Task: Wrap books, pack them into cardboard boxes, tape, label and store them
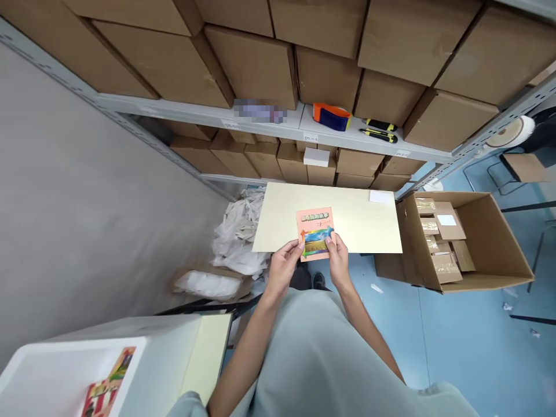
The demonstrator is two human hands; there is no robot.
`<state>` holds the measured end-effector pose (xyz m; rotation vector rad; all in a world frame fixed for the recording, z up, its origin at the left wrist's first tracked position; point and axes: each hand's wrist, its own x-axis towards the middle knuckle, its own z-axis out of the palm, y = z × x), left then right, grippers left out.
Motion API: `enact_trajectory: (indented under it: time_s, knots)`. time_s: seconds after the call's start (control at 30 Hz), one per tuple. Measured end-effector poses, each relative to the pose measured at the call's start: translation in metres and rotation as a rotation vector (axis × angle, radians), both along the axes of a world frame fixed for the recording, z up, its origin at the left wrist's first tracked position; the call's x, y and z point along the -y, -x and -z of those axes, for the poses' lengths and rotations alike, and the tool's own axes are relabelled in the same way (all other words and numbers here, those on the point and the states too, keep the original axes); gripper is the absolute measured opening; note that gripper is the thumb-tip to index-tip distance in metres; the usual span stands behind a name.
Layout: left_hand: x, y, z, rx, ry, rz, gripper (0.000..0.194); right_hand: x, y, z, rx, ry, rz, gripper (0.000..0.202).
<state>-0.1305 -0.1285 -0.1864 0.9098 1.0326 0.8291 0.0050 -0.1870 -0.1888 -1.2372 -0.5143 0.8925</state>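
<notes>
Fabric of a pale green shirt (313, 353) fills the nearest part of the view, and to its left stands a white box (82, 343) with colourful printed items (104, 391) inside, beside a strip of pale board (208, 347). Farther out, both hands grasp one pink booklet: the left hand (284, 266) pinches its lower left side, the right hand (339, 258) its right side, with both thumbs on the cover. The booklet (315, 220) is tilted slightly, its picture of sky and field facing up, and is held over the near edge of the cream worktop (356, 231), left of that edge's middle. Past the left edge are heaped crumpled white plastic bags (238, 237); just beside the right edge, an open carton (499, 249) holds smaller taped boxes (443, 223). A white card (380, 197) lies at the worktop's far right corner. Beyond the far edge, brown boxes (264, 159) fill a lower shelf, where a small white box (316, 157) also sits. Above, along the front edge of a grey shelf (278, 128), lie an orange and blue object (332, 117) and two yellow-and-black cutters (379, 136), with larger cartons (252, 63) behind them.
</notes>
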Motion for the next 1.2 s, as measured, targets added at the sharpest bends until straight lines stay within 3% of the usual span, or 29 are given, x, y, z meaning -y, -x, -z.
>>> enact_trajectory:
  time_s: [0.17,0.3,0.4,0.5,0.63,0.77,0.87,0.97,1.07,1.2]
  knots:
    - [-0.031,-0.020,-0.006,0.034,-0.027,0.043,0.059,-0.023,-0.015,-0.009,0.092,-0.010,0.029,0.036]
    - [-0.063,-0.021,-0.013,0.064,-0.050,0.054,0.062,-0.052,-0.019,-0.007,0.160,0.009,0.054,0.040]
    - [-0.090,-0.019,-0.021,0.083,-0.087,0.052,0.063,-0.073,-0.021,-0.008,0.310,0.055,0.153,0.046]
    - [-0.114,-0.017,-0.031,0.080,-0.149,0.005,0.062,-0.091,-0.018,-0.021,0.599,0.096,0.239,0.038]
    - [-0.135,-0.014,-0.044,0.063,-0.225,-0.030,0.060,-0.114,0.000,-0.044,0.794,0.065,0.147,0.030]
    - [-0.145,-0.011,-0.052,0.063,-0.317,0.022,0.058,-0.143,0.026,-0.055,0.652,0.048,0.097,0.047]
    - [-0.156,-0.005,-0.053,0.051,-0.379,0.142,0.055,-0.163,0.032,-0.057,0.519,0.089,0.121,0.041]
    - [-0.177,0.004,-0.048,0.001,-0.389,0.078,0.056,-0.177,0.025,-0.057,0.394,0.062,0.137,0.046]
    - [-0.201,0.015,-0.041,-0.016,-0.328,-0.015,0.068,-0.185,0.020,-0.059,0.263,0.014,0.106,0.053]
    - [-0.219,0.027,-0.036,0.046,-0.162,0.111,0.069,-0.190,0.027,-0.062,0.220,0.007,0.100,0.053]
